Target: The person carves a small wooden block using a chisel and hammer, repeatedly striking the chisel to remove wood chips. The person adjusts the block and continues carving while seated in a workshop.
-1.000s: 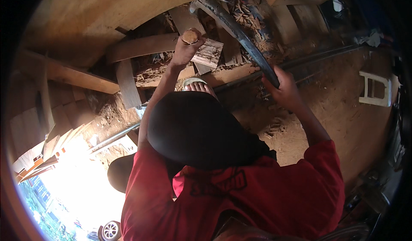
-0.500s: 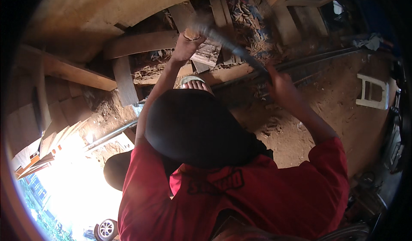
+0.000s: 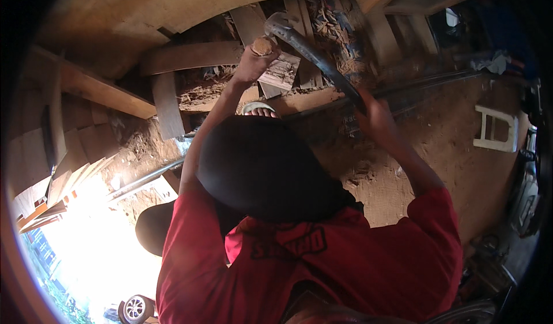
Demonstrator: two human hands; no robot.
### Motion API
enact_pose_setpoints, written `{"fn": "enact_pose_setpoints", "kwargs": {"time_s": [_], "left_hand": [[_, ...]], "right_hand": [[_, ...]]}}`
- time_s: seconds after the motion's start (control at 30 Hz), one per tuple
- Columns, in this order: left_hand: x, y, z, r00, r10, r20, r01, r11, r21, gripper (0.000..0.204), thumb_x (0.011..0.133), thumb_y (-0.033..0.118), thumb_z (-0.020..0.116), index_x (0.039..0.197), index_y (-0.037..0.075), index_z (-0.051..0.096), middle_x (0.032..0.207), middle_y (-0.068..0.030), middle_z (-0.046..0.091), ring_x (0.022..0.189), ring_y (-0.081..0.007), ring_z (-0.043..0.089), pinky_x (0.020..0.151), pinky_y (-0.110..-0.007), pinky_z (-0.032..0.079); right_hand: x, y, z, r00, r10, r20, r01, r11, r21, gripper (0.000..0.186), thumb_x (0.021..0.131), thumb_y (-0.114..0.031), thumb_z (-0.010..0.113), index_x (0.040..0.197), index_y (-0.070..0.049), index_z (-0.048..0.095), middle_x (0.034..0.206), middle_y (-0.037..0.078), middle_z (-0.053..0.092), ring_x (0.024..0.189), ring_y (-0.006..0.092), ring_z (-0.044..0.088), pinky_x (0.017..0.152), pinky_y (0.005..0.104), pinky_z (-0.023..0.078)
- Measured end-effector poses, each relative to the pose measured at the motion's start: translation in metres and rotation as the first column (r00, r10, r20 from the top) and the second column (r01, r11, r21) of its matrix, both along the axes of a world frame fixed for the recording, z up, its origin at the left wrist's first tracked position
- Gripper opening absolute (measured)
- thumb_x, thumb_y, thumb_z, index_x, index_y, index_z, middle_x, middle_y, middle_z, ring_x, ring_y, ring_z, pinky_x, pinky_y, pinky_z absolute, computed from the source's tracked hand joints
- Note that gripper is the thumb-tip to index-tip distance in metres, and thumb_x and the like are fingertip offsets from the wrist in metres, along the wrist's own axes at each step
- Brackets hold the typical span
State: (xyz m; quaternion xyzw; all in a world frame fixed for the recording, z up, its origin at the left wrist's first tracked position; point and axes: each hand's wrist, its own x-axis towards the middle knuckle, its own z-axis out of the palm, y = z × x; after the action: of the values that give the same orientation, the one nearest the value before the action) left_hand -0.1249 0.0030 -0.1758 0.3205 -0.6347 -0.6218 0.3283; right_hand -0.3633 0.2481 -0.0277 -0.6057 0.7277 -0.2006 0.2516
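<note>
The left hand (image 3: 252,64) is closed around a short round wooden piece (image 3: 262,46), held upright with its cut end showing above the fist. The right hand (image 3: 373,116) is clamped on the dark handle of a long curved-headed tool (image 3: 314,56) — an adze-like blade whose pale metal head sits just above and touching or nearly touching the wooden piece; which of the two cannot be told. The hands are well apart, the tool's shaft slanting between them.

Just below the wooden piece lies a pale flat wood block (image 3: 279,71), and below that a bare foot in a sandal (image 3: 260,111). Wood chips (image 3: 331,21) are heaped to the right of the tool's head. Planks (image 3: 190,56) lie left of the wooden piece. Far right of it, on the dirt floor (image 3: 455,162), rests a white plastic frame (image 3: 494,129) — rectangular, with open slots. No containers or labels are clear enough to tell.
</note>
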Motion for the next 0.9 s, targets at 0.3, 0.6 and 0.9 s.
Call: {"fn": "enact_pose_setpoints", "kwargs": {"time_s": [0.3, 0.6, 0.9], "left_hand": [[-0.001, 0.002, 0.003, 0.999, -0.006, 0.051, 0.004, 0.999, 0.049, 0.01, 0.095, 0.01, 0.075, 0.098, 0.004, 0.067, 0.088, 0.0025, 0.066, 0.083, -0.0077, 0.06, 0.076, -0.029, 0.049], [0.013, 0.008, 0.007, 0.969, 0.01, 0.248, 0.023, 0.991, -0.13, 0.036, 0.092, 0.021, 0.081, 0.122, 0.004, 0.07, 0.116, -0.0078, 0.076, 0.111, -0.0194, 0.068, 0.1, -0.038, 0.052], [0.039, 0.012, -0.019, 0.947, 0.025, 0.319, 0.079, 0.949, -0.306, 0.067, 0.09, 0.028, 0.082, 0.147, 0.006, 0.056, 0.133, -0.0204, 0.07, 0.127, -0.0358, 0.066, 0.105, -0.043, 0.051]], "right_hand": [[0.01, 0.006, -0.001, 0.996, -0.027, -0.08, 0.048, 0.962, 0.268, 0.044, 0.093, -0.011, 0.07, 0.135, -0.004, 0.057, 0.085, 0.029, 0.069, 0.087, 0.0512, 0.069, 0.072, 0.0568, 0.053], [0.015, 0.021, -0.042, 0.999, -0.052, 0.009, 0.05, 0.989, 0.137, 0.05, 0.091, -0.012, 0.072, 0.139, -0.009, 0.056, 0.088, 0.029, 0.071, 0.093, 0.0515, 0.07, 0.077, 0.058, 0.056], [0.024, 0.028, -0.06, 0.999, -0.036, -0.024, 0.038, 0.991, 0.13, 0.042, 0.093, -0.012, 0.068, 0.134, -0.01, 0.059, 0.089, 0.028, 0.072, 0.089, 0.0505, 0.07, 0.075, 0.0581, 0.055]]}}
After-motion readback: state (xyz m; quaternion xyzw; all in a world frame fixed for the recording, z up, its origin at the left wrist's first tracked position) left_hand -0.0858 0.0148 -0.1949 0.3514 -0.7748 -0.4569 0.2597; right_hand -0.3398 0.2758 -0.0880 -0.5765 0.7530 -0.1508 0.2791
